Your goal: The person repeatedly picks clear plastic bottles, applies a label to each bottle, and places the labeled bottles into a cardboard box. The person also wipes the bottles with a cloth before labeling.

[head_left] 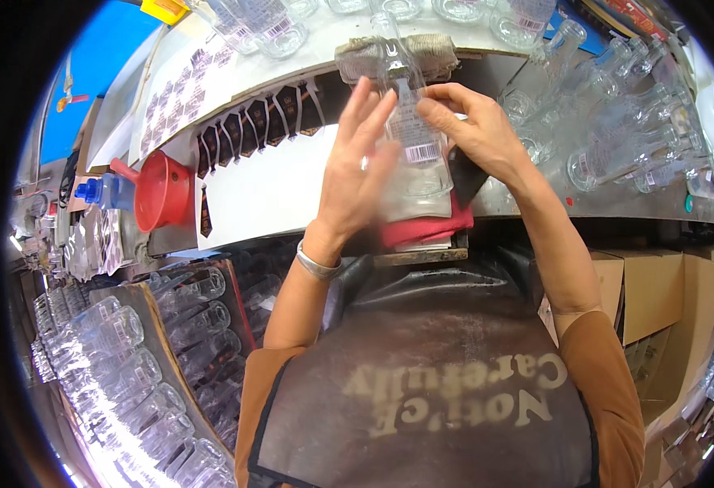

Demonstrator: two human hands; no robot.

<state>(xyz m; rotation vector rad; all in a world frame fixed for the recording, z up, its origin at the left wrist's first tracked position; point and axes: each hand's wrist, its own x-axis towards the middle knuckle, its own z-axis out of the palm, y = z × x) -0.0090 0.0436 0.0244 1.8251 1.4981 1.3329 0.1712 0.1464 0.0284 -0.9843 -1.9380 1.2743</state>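
A clear glass bottle (pixel 422 175) lies in front of me with its neck pointing away. Its neck rests on a rolled, worn cloth (pixel 438 55), and its base is by a folded red cloth (pixel 428 229). Small print and a barcode show on its side. My left hand (pixel 349 167) is over the bottle's left side, fingers spread and partly smeared by motion. From the right, my right hand (pixel 487 130) has thumb and fingers bent against the bottle's shoulder. Dark pointed labels (pixel 259 122) lie in a row to the left, on the edge of a white board (pixel 284 183).
Several clear bottles (pixel 617 130) lie at the right, with others (pixel 280 32) standing at the back. Printed label sheets (pixel 186 93) are at the back left, near a red plastic scoop (pixel 164 191). Bottle racks (pixel 150 382) are at lower left, cardboard boxes (pixel 654 297) at lower right.
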